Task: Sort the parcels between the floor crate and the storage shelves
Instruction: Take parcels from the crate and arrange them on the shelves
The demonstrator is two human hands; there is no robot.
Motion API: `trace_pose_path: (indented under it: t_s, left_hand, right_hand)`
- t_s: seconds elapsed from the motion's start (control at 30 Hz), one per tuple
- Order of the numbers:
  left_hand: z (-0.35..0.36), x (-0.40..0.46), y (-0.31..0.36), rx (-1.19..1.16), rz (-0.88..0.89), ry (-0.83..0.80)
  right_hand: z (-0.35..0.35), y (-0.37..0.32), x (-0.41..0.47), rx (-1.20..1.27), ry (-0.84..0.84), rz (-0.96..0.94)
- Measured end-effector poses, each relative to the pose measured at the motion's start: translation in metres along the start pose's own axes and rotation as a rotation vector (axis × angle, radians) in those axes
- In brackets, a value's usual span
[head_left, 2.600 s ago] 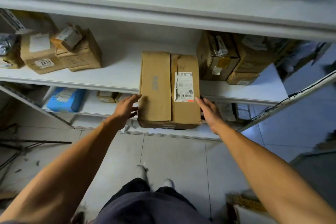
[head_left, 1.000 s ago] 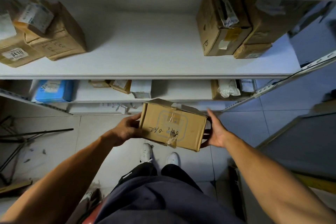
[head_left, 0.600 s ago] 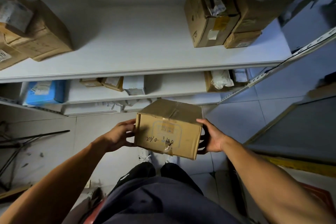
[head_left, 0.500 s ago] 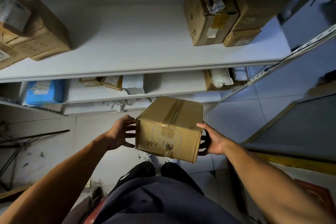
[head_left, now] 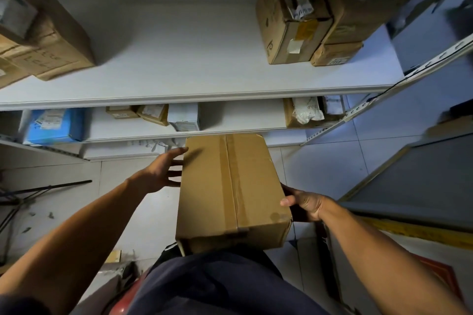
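Here, both hands (head_left: 160, 172) (head_left: 305, 203) flanking the parcel (head_left: 230, 192).

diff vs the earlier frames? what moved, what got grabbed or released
The cardboard box came off the middle shelf, down to waist height, and rotated until its taped top faces up. The left hand now lies flat, fingers straight, on its left side; the right hand supports the right. The boxes on the shelves stayed put.
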State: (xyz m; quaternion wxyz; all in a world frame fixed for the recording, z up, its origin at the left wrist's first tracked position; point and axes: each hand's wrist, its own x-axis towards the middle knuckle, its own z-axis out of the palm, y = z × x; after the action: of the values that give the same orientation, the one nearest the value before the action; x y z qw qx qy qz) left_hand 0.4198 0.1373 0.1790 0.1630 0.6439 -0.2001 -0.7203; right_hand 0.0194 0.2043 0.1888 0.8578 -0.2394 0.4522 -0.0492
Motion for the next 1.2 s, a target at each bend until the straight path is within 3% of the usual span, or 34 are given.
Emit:
trace_pose_path:
  t_s: [0.3,0.47,0.83,1.07,1.2]
  left_hand:
    - [-0.013,0.004,-0.014,-0.047,-0.072,-0.070]
    - [-0.021,0.007,-0.014,-0.012,-0.045,-0.065]
    - [-0.023,-0.011,0.001,-0.024,0.198,-0.156]
    - [-0.012,-0.025,0.023,0.073,0.283,-0.195]
    - [-0.010,-0.030,0.027,0.096,0.319,-0.215]
  right_hand:
    - [0.014,-0.003,-0.001,0.100,-0.105,-0.002]
    - [0.012,-0.007,0.006,0.032,0.070,-0.075]
    - [0.029,-0.059,0.032,-0.024,0.373,-0.177]
    - [0.029,-0.092,0.040,0.104,0.498,-0.302]
    - [0.025,-0.095,0.033,0.016,0.449,-0.227]
